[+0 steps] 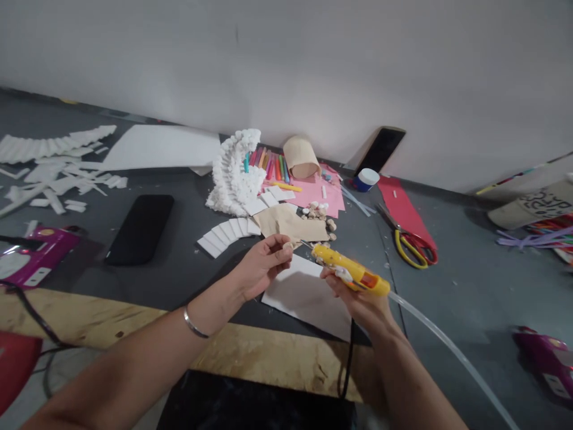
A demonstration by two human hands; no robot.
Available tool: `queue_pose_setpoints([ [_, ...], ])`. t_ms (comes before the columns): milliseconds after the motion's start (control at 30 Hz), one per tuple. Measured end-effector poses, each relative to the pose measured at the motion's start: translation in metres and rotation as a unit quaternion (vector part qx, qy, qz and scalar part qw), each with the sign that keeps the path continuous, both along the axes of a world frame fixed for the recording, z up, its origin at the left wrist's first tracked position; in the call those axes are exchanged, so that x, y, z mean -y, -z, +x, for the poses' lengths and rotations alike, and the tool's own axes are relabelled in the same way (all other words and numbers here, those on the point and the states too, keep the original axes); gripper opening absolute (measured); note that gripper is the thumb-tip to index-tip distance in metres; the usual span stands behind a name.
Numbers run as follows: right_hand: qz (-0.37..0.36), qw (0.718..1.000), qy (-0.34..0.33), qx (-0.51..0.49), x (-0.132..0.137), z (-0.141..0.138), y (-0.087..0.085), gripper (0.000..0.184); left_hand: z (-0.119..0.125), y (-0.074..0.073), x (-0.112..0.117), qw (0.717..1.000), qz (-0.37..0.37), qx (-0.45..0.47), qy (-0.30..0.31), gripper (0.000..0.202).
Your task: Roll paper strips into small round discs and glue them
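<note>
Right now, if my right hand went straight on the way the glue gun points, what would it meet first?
Probably the small piece pinched in your left hand, ahead of the glue gun, though depth is unclear.

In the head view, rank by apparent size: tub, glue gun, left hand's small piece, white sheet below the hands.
1. White sheet, partly covered
2. Yellow glue gun
3. Blue-and-white tub
4. Small piece in left hand

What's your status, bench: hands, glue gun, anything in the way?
Left hand pinching pale piece. Right hand gripping glue gun, tip pointing toward piece, nothing seen between them. White sheet below, partly covered by right hand.
</note>
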State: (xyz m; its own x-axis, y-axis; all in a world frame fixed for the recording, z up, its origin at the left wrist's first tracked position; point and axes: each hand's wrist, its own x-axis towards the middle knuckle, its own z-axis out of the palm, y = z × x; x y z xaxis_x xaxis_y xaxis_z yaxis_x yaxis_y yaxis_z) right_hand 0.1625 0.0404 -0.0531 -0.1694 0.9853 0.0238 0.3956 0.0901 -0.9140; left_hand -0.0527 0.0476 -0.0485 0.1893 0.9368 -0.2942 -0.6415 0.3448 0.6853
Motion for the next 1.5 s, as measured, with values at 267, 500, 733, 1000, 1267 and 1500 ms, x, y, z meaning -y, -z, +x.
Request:
queue_pose_setpoints([
  [267, 0.075, 0.995, -0.013, 0.062, 0.001, -0.009, -0.003, 0.019, 0.000, 0.000, 0.001, 1.000, -0.016, 0.004, -0.007, 0.048],
  [500, 0.114, 0.984, -0.040, 0.129, 0.001, -0.002, 0.010, 0.013, -0.001, 0.002, 0.001, 1.000, -0.016, 0.015, -0.005, 0.045],
  [733, 0.143, 0.974, -0.052, 0.165, -0.001, 0.005, 0.015, 0.013, -0.002, 0.002, 0.001, 1.000, -0.022, 0.016, -0.006, 0.045],
  [1000, 0.140, 0.974, -0.052, 0.170, 0.000, 0.007, 0.017, 0.013, -0.001, 0.001, 0.000, 1.000, -0.017, 0.013, -0.013, 0.046],
  [1267, 0.133, 0.973, -0.049, 0.184, -0.001, 0.006, 0.017, 0.015, -0.001, -0.001, -0.001, 0.999, -0.030, 0.022, -0.024, 0.048],
  [1500, 0.142, 0.972, -0.052, 0.178, -0.002, 0.007, 0.015, 0.015, -0.001, -0.004, -0.001, 0.998, -0.040, 0.032, -0.023, 0.047],
])
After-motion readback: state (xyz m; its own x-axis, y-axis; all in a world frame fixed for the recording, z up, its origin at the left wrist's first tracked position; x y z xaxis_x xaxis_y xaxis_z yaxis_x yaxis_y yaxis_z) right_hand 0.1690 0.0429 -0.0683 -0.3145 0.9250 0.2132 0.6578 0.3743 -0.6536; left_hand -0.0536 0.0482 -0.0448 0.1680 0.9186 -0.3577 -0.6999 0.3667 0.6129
